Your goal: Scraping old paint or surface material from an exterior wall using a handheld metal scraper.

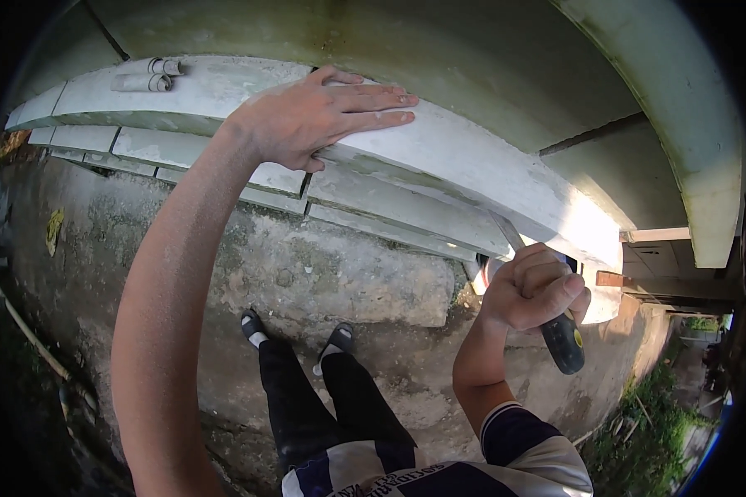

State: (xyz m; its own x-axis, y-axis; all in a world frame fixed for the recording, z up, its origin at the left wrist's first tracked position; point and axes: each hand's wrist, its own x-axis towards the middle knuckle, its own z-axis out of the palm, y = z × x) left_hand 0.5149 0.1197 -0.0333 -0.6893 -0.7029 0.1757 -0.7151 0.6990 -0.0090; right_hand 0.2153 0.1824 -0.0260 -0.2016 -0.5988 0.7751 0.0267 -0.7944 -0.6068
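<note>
My left hand (298,120) lies flat on top of the long white ledge (481,161), fingers stretched out. Pale dust coats that hand and forearm. Closed round the black handle of a scraper (566,344) is my right hand (535,286), lower and to the right. A yellow dot marks the handle's end. The tool's flat metal blade points up and left, its tip at the underside of the ledge; whether it touches is hard to tell. The ledge's paint is patchy, with greenish stains beneath.
Two curled grey sheets (147,76) rest on the ledge's left part. Above it rises a greenish wall (439,74), with a pale overhanging beam (696,124) at upper right. My feet stand on a stained concrete floor (307,273). Plants (638,447) grow at lower right.
</note>
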